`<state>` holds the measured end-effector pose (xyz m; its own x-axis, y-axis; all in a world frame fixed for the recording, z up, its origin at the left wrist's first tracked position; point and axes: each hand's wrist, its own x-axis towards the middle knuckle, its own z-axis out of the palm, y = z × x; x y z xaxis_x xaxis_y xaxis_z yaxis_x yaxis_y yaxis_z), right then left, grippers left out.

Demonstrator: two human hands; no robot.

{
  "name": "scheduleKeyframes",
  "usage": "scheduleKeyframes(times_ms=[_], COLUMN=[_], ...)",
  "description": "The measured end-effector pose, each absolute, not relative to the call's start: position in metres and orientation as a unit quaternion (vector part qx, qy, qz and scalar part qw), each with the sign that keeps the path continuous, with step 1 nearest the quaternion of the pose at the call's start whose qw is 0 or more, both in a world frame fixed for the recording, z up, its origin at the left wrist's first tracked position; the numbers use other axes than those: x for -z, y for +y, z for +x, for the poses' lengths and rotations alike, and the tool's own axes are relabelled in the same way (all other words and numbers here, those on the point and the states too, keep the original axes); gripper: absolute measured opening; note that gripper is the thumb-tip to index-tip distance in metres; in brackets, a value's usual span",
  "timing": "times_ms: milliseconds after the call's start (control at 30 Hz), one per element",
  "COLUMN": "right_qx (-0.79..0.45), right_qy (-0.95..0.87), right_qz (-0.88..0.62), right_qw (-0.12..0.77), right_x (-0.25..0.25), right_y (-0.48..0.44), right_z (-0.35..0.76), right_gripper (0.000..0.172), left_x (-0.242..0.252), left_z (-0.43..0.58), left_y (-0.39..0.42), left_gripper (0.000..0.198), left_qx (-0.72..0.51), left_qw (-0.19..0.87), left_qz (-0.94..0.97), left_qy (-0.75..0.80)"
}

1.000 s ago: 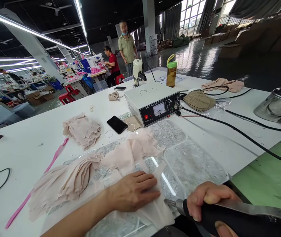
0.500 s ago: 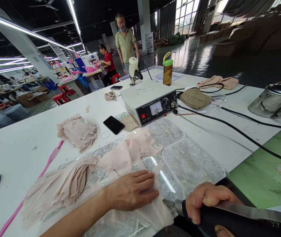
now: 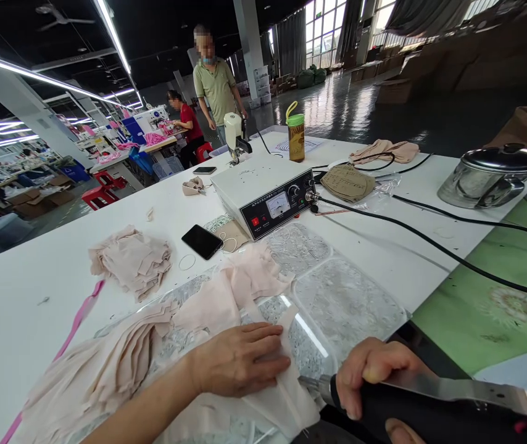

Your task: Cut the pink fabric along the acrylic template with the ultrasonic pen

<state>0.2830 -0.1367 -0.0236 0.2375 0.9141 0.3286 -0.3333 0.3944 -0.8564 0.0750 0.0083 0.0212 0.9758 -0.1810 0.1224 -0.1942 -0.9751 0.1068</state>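
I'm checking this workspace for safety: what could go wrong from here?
The metal tip of the tool in the right hand lies close to the left hand, so a slip might catch it. The fabric under the left hand could shift. The black cable runs from the control box across the table; a snag might tug it.
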Motion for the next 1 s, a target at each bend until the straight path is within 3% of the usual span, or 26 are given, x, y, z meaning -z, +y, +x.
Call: scheduleKeyframes(times_ms=[100, 267, 467, 767, 1000], right_qx=[-0.448, -0.454, -0.469, -0.486, -0.430], right_qy=[-0.453, -0.489, -0.475, -0.522, -0.369], right_qz=[-0.311, -0.236, -0.174, -0.132, -0.297], right_qw=[0.705, 0.707, 0.724, 0.689, 0.769], right_x=[0.033, 0.021, 0.019, 0.028, 0.018], right_y=[-0.132, -0.133, -0.132, -0.127, -0.144], right_z=[0.291, 0.290, 0.287, 0.291, 0.265], right_gripper=[0.034, 0.011, 0.024, 0.027, 0.015], left_x=[-0.021, -0.019, -0.019, -0.018, -0.016], left_z=[0.075, 0.075, 0.074, 0.075, 0.075], left_y=[0.010, 0.011, 0.013, 0.015, 0.017], left_gripper=[0.027, 0.026, 0.027, 0.030, 0.030], left_qx=[-0.065, -0.070, -0.065, -0.057, -0.062], left_qw=[0.060, 0.057, 0.041, 0.019, 0.029], left_qz=[0.991, 0.991, 0.991, 0.992, 0.991], left_qy=[-0.100, -0.103, -0.108, -0.110, -0.115])
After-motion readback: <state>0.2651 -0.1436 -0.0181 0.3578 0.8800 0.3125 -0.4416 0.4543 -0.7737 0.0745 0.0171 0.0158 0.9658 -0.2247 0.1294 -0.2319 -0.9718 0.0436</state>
